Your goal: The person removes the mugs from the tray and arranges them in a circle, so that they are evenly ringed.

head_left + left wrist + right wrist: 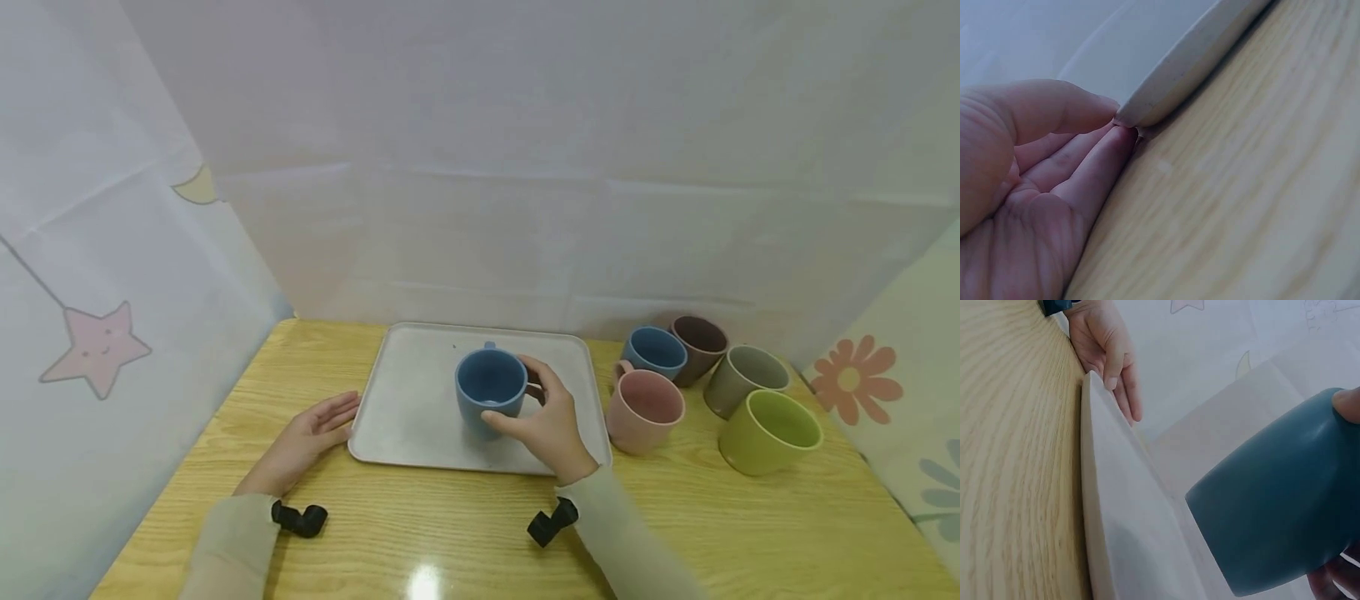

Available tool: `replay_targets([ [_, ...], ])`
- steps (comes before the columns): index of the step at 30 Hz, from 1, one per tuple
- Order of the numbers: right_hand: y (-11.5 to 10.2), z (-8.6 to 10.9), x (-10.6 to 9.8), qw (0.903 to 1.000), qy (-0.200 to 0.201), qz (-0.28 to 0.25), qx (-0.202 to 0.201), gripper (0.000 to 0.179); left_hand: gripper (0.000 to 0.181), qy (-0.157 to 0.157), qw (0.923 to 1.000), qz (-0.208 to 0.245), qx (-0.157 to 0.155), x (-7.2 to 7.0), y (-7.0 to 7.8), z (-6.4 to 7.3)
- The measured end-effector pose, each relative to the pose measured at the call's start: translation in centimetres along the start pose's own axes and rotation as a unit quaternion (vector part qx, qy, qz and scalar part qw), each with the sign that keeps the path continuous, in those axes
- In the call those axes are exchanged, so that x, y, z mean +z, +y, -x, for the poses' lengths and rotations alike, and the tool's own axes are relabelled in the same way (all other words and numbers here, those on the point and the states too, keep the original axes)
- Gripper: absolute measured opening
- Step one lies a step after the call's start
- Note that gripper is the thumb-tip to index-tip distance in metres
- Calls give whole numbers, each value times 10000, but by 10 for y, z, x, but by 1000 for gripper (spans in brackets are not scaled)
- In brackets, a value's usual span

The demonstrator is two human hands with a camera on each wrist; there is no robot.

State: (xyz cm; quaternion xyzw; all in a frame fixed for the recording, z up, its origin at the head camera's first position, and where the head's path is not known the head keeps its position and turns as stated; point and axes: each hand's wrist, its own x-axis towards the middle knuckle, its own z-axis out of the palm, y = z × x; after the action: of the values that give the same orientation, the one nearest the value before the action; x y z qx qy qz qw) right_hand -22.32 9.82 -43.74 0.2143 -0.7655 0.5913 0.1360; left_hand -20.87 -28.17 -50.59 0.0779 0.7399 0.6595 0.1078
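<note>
A blue mug [491, 392] is gripped by my right hand [551, 421], thumb on its near side and fingers round its right side. Its handle points to the far side. In the right wrist view a gap shows between the mug's base [1260, 506] and the white tray [416, 400], so it is held just over the tray. At the tray's left front corner, my left hand [311, 433] touches the rim with thumb and fingertips. Its fingers lie fairly straight along the left edge, as the right wrist view also shows.
Right of the tray stand a pink mug [637, 425], another blue mug [654, 354], a dark brown mug [697, 358], a grey mug [738, 387] and a yellow-green mug [761, 442]. The wooden table [450, 525] meets a white cloth backdrop [480, 233] at the back.
</note>
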Motion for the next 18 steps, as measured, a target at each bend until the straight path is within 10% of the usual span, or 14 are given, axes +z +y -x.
replay_targets([
  [18, -25, 45, -93, 9986, 332, 159, -382, 85, 66, 64, 10000, -68, -9, 1, 1, 0],
])
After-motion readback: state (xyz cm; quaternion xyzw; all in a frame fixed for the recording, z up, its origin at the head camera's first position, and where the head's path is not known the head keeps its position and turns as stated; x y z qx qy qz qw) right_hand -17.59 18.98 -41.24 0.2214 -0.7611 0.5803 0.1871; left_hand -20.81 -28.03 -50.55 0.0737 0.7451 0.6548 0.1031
